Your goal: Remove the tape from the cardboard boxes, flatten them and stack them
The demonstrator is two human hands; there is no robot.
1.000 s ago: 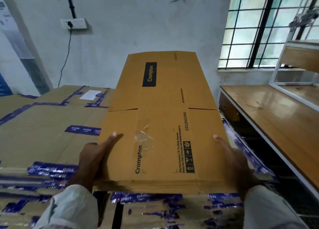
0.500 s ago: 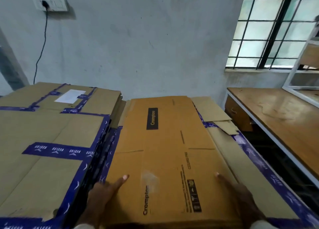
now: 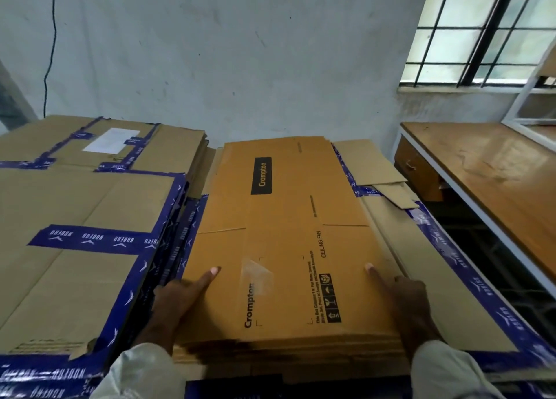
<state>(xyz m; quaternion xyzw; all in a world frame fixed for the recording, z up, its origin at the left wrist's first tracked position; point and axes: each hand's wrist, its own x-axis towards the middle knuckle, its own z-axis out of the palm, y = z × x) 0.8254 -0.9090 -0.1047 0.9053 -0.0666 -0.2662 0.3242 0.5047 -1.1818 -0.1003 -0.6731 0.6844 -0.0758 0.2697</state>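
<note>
Lowered from chest height a second ago, the flattened Crompton box (image 3: 279,242) now lies on the right-hand stack of flattened cartons (image 3: 427,278), beside the taller left stack (image 3: 84,206), so this carton looks as good as stacked. Its long axis runs from the person towards the wall, label end farthest. Left hand (image 3: 177,302) and right hand (image 3: 406,302) clasp its near corners, thumbs flat on top.

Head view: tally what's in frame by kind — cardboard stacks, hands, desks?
Cardboard stacks: 2, left stack with blue tape, right stack topped by the Crompton box
Hands: 2, left hand and right hand, both on that box
Desks: 1, desk
Total: 5
</note>
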